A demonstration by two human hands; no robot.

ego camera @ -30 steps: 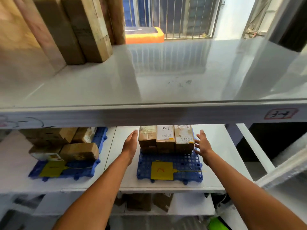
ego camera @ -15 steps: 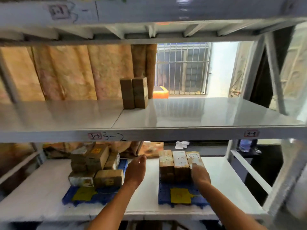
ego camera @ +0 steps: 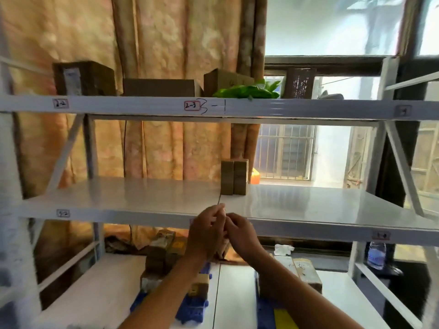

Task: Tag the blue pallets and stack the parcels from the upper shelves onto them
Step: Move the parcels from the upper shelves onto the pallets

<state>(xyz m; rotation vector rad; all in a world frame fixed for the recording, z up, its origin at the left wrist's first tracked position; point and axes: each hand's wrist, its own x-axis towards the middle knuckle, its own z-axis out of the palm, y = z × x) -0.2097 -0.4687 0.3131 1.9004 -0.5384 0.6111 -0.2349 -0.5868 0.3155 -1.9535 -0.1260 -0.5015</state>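
My left hand (ego camera: 207, 231) and my right hand (ego camera: 240, 233) are raised together in front of the middle shelf's front edge (ego camera: 142, 216), fingers curled and touching; neither visibly holds anything. Two brown parcels (ego camera: 234, 176) stand upright side by side at the back of the middle shelf. Several brown parcels (ego camera: 95, 78) sit on the top shelf (ego camera: 142, 104). On the lower shelf, a blue pallet (ego camera: 190, 309) on the left carries stacked parcels (ego camera: 164, 255). A second blue pallet (ego camera: 264, 314) with a yellow tag (ego camera: 283, 319) carries parcels (ego camera: 306, 274) on the right, partly hidden by my arms.
A green plant (ego camera: 247, 91) lies on the top shelf by the window. Diagonal shelf braces (ego camera: 403, 167) stand at the right, and a water bottle (ego camera: 376, 255) sits low right. A patterned curtain (ego camera: 166, 43) hangs behind the rack.
My view has swung upward from the lower shelf to the upper shelves. Both hands left the parcels on the right pallet, rose and came together before the middle shelf.
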